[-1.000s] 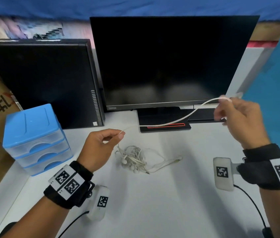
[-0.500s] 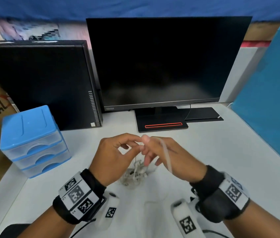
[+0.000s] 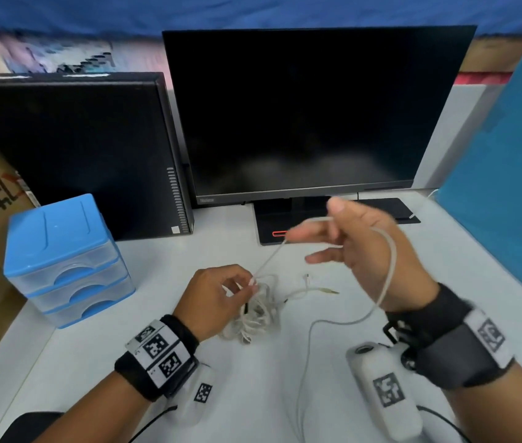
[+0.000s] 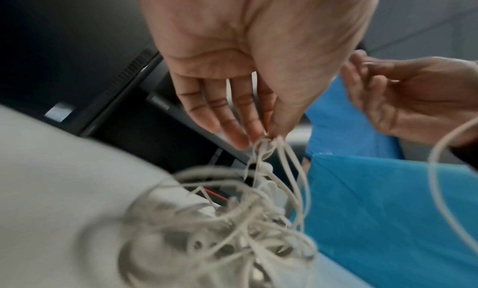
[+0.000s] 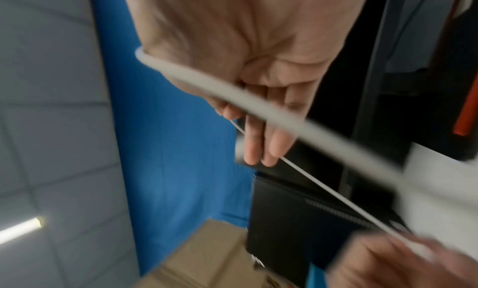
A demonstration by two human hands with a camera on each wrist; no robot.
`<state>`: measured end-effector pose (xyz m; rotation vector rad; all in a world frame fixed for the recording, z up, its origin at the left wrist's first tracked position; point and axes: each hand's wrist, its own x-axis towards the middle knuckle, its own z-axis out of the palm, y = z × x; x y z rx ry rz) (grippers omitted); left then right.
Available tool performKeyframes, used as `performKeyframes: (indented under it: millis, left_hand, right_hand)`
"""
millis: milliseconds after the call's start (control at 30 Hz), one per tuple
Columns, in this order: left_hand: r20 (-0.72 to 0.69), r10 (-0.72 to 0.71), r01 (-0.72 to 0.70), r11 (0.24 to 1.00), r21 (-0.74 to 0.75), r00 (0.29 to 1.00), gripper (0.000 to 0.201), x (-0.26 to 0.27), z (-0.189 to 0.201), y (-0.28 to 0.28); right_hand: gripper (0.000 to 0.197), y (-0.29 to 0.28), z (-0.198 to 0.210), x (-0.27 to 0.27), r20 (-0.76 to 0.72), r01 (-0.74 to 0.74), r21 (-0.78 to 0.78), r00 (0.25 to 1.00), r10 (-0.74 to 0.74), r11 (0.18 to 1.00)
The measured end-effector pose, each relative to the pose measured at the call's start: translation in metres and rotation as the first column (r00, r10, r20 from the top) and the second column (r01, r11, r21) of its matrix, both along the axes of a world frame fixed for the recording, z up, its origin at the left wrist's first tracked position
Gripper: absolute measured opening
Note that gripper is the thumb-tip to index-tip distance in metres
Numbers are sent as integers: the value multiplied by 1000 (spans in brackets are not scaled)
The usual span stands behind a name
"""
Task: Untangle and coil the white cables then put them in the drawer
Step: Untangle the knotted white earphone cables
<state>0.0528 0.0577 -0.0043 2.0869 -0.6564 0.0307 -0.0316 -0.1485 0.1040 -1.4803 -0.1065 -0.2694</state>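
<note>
The drawer unit [image 3: 67,260] stands left of the cable tangle [image 3: 256,314], before the computer tower [image 3: 77,155]

The left hand [image 3: 218,298] is low and near, with its palm facing down. Its thumb and fingertips [image 4: 256,132] pinch thin strands of the white cables [image 3: 254,311]. The other fingers point down and are nearly straight. The right hand [image 3: 365,251] is held higher, up and to the right. Its thumb points up and its fingers [image 5: 261,145] stretch out to the left, nearly straight. One white cable [image 3: 389,270] is looped around this hand. Both wrists wear black bands with square printed markers.
</note>
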Motion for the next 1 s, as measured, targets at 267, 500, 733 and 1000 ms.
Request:
performKeyframes:
  millis: [267, 500, 733, 1000]
  left_hand:
    - [-138, 94, -106, 991, -84, 986, 11, 20, 2, 14]
    - [-80, 87, -105, 963, -246, 993, 11, 21, 37, 26]
    - [9, -134, 134, 982, -134, 991, 16, -7, 44, 6]
    - [-61, -232, 200, 924, -327, 971, 15, -13, 51, 2]
  right_hand:
    - [34, -46, 16, -1, 54, 60, -94, 997, -55, 994]
    - [23, -89, -16, 9, 78, 178, -959, 914, -399, 220]
    - [20, 12, -30, 9, 120, 91, -652, 993, -16, 753]
    - [17, 6, -60, 19, -166, -224, -531, 973, 159, 817]
